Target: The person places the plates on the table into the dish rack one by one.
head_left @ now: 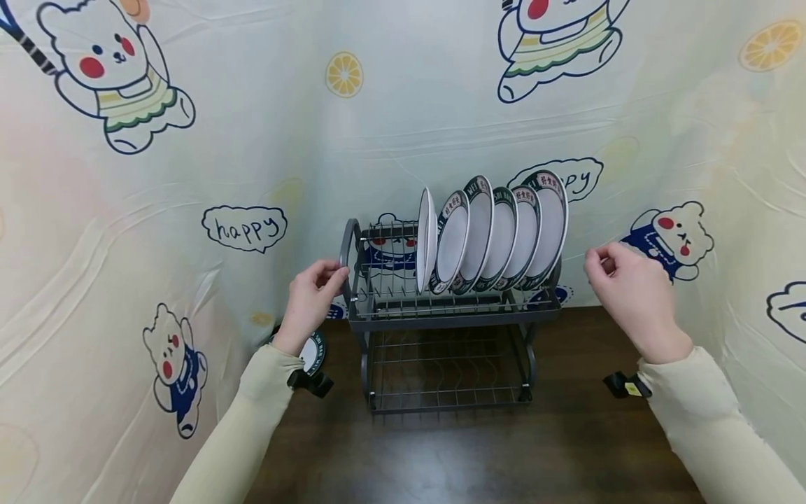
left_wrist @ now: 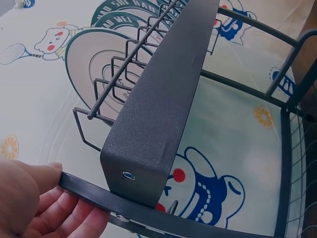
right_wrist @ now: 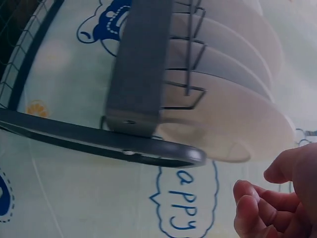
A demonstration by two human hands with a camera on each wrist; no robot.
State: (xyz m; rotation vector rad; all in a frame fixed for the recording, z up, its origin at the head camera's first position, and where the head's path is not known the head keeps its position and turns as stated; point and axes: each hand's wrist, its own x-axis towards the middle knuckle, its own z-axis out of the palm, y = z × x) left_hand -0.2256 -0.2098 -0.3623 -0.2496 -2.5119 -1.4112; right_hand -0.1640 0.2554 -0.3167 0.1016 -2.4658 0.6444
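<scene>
A dark grey two-tier dish rack (head_left: 453,321) stands on the brown table. Several white plates with green patterned rims, such as the rightmost plate (head_left: 546,227), are on edge in its upper tier, toward the right. My left hand (head_left: 311,297) grips the rack's left side frame; in the left wrist view the thumb (left_wrist: 47,176) lies on one side of the bar (left_wrist: 86,191) and the fingers curl under it. Just off the rack's right end, my right hand (head_left: 636,294) hovers with loosely bent fingers (right_wrist: 267,206) and nothing in them.
Another green-rimmed plate (head_left: 313,352) lies on the table, partly hidden behind the left wrist. A pale cloth (head_left: 403,133) with printed bears hangs close behind the rack and along both sides. The rack's lower tier (head_left: 447,364) is bare wire.
</scene>
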